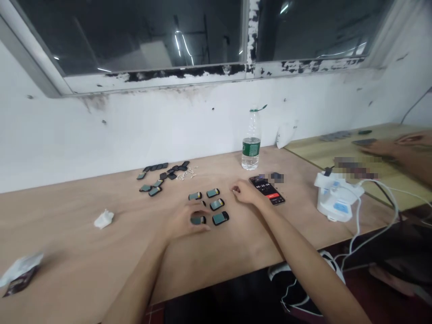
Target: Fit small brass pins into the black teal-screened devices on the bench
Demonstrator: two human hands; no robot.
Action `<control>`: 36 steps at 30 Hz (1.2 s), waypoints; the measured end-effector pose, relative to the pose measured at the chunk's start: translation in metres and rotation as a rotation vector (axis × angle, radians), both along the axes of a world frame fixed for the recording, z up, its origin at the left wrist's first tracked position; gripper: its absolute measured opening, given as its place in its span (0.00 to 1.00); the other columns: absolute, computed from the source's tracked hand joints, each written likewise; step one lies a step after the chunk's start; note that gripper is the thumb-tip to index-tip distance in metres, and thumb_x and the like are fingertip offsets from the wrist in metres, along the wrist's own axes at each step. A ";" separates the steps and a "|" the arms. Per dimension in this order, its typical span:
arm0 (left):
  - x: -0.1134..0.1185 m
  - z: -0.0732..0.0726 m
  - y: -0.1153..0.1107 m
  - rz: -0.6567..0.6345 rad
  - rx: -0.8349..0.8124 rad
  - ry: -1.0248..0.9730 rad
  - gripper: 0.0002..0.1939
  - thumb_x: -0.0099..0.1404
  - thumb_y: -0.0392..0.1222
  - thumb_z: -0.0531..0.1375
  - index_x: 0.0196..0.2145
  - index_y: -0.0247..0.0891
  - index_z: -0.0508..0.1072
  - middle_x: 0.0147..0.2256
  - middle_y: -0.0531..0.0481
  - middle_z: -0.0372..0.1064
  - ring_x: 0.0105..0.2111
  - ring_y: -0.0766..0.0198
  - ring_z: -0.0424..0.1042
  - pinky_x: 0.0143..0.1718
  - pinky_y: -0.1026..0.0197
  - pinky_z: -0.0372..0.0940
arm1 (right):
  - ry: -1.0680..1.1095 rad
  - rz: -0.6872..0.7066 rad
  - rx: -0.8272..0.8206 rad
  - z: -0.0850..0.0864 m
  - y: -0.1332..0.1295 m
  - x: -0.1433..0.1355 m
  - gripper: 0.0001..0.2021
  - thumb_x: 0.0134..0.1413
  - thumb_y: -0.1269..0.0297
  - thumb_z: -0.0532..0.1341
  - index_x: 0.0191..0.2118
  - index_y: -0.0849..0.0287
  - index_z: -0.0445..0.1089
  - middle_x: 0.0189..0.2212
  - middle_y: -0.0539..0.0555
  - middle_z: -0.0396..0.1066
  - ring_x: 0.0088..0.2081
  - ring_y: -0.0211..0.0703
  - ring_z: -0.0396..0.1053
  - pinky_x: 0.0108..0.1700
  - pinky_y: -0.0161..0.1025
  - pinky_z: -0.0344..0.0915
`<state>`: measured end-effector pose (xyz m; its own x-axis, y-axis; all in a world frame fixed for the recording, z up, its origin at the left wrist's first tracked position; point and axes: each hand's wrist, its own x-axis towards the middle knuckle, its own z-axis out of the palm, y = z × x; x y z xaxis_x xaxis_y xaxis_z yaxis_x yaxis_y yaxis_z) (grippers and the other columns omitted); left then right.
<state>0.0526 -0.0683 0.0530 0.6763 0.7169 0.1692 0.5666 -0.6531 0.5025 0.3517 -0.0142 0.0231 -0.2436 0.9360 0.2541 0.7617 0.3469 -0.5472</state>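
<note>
White wall (168,121) marked with stains and small dark spots. Wide window (118,36) above, panes dark, bright streaks in glass; lower frame (202,72) patchy black and white. Brown tabletop (84,252) against wall; yellowish table (313,149) at right. Reddish floor (155,314) below.

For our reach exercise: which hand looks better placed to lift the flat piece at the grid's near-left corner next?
Left hand, probably: it arches open around that flat piece; the right hand is farther off, beside the phone.

Single head-worn camera looking forward and down, viewing the tabletop (84,252) from near above, facing a window (118,36) beyond
</note>
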 end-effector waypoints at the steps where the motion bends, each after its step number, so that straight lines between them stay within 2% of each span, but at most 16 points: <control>1: 0.008 -0.002 -0.002 -0.016 0.068 0.009 0.21 0.59 0.59 0.69 0.46 0.47 0.80 0.51 0.46 0.75 0.52 0.50 0.73 0.55 0.51 0.69 | 0.015 -0.001 -0.021 0.001 -0.001 -0.001 0.12 0.47 0.79 0.61 0.36 0.60 0.78 0.34 0.56 0.79 0.34 0.43 0.72 0.39 0.35 0.65; 4: 0.030 -0.013 -0.008 -0.064 0.223 0.064 0.23 0.58 0.61 0.70 0.44 0.43 0.78 0.52 0.44 0.74 0.52 0.48 0.72 0.55 0.49 0.68 | 0.130 0.047 -0.047 0.005 -0.003 -0.006 0.12 0.45 0.79 0.61 0.36 0.60 0.77 0.33 0.55 0.78 0.34 0.42 0.73 0.39 0.35 0.66; 7: 0.042 -0.023 -0.010 -0.055 0.307 0.110 0.17 0.66 0.54 0.65 0.47 0.42 0.77 0.53 0.41 0.72 0.51 0.48 0.73 0.53 0.49 0.69 | 0.342 0.168 -0.050 0.009 -0.004 -0.011 0.06 0.50 0.73 0.62 0.35 0.60 0.74 0.34 0.54 0.78 0.35 0.42 0.73 0.41 0.36 0.68; 9: 0.044 -0.029 -0.009 -0.037 0.325 0.107 0.11 0.69 0.47 0.63 0.46 0.42 0.77 0.50 0.43 0.74 0.48 0.51 0.75 0.49 0.52 0.70 | 0.460 0.255 -0.083 0.011 -0.005 -0.014 0.05 0.52 0.67 0.63 0.35 0.60 0.73 0.35 0.54 0.77 0.36 0.42 0.73 0.41 0.37 0.68; 13: 0.039 -0.035 0.000 0.015 0.370 -0.040 0.05 0.64 0.40 0.67 0.38 0.42 0.78 0.42 0.46 0.76 0.41 0.56 0.76 0.42 0.58 0.72 | 0.574 0.404 -0.183 0.014 -0.011 -0.021 0.11 0.53 0.58 0.66 0.37 0.60 0.72 0.35 0.54 0.76 0.35 0.41 0.72 0.40 0.38 0.68; 16: 0.030 -0.036 0.008 0.040 0.417 -0.178 0.05 0.65 0.41 0.67 0.39 0.42 0.79 0.44 0.45 0.77 0.43 0.56 0.77 0.44 0.57 0.73 | 0.608 0.399 -0.144 0.017 -0.019 -0.030 0.13 0.55 0.54 0.66 0.36 0.60 0.72 0.32 0.52 0.75 0.33 0.40 0.70 0.39 0.37 0.67; 20: 0.021 -0.030 0.011 0.053 0.439 -0.262 0.03 0.65 0.40 0.67 0.37 0.42 0.80 0.42 0.45 0.78 0.40 0.58 0.78 0.42 0.57 0.74 | 0.616 0.349 -0.048 0.016 -0.028 -0.046 0.12 0.57 0.55 0.65 0.36 0.59 0.73 0.31 0.52 0.74 0.33 0.41 0.69 0.38 0.38 0.66; 26: 0.023 -0.021 0.004 0.033 0.511 -0.363 0.03 0.66 0.37 0.65 0.37 0.40 0.80 0.41 0.45 0.78 0.38 0.60 0.78 0.38 0.60 0.74 | 0.597 0.333 0.003 0.006 -0.031 -0.060 0.10 0.59 0.56 0.65 0.36 0.59 0.75 0.33 0.54 0.76 0.33 0.42 0.70 0.38 0.39 0.66; 29: 0.023 -0.020 0.003 0.046 0.510 -0.372 0.02 0.66 0.37 0.66 0.37 0.41 0.80 0.41 0.45 0.78 0.38 0.60 0.78 0.39 0.60 0.74 | 0.566 0.395 0.058 0.009 -0.034 -0.058 0.10 0.60 0.57 0.65 0.36 0.58 0.75 0.37 0.55 0.76 0.39 0.44 0.72 0.43 0.41 0.68; 32: 0.020 -0.021 0.004 0.051 0.502 -0.369 0.02 0.66 0.37 0.66 0.35 0.40 0.80 0.41 0.45 0.78 0.38 0.60 0.79 0.39 0.60 0.75 | 0.554 0.473 0.016 0.014 -0.038 -0.055 0.11 0.56 0.58 0.69 0.42 0.57 0.75 0.43 0.56 0.76 0.44 0.46 0.73 0.48 0.43 0.68; 34: 0.018 -0.022 0.005 0.062 0.490 -0.366 0.02 0.66 0.38 0.66 0.35 0.41 0.81 0.41 0.45 0.78 0.38 0.60 0.79 0.39 0.61 0.75 | 0.545 0.501 -0.054 0.013 -0.038 -0.054 0.17 0.51 0.57 0.73 0.45 0.56 0.74 0.43 0.55 0.77 0.44 0.46 0.74 0.48 0.43 0.69; 36: 0.017 -0.022 0.005 0.067 0.459 -0.348 0.02 0.66 0.39 0.66 0.35 0.41 0.81 0.42 0.45 0.79 0.39 0.59 0.79 0.39 0.60 0.75 | 0.534 0.511 -0.093 0.010 -0.036 -0.053 0.18 0.48 0.56 0.74 0.43 0.57 0.74 0.42 0.55 0.77 0.41 0.45 0.74 0.46 0.43 0.71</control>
<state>0.0693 -0.0636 0.0311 0.4804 0.5572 0.6773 0.4664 -0.8163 0.3407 0.2986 -0.0502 0.0333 -0.5196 0.7626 0.3854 0.1397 0.5208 -0.8421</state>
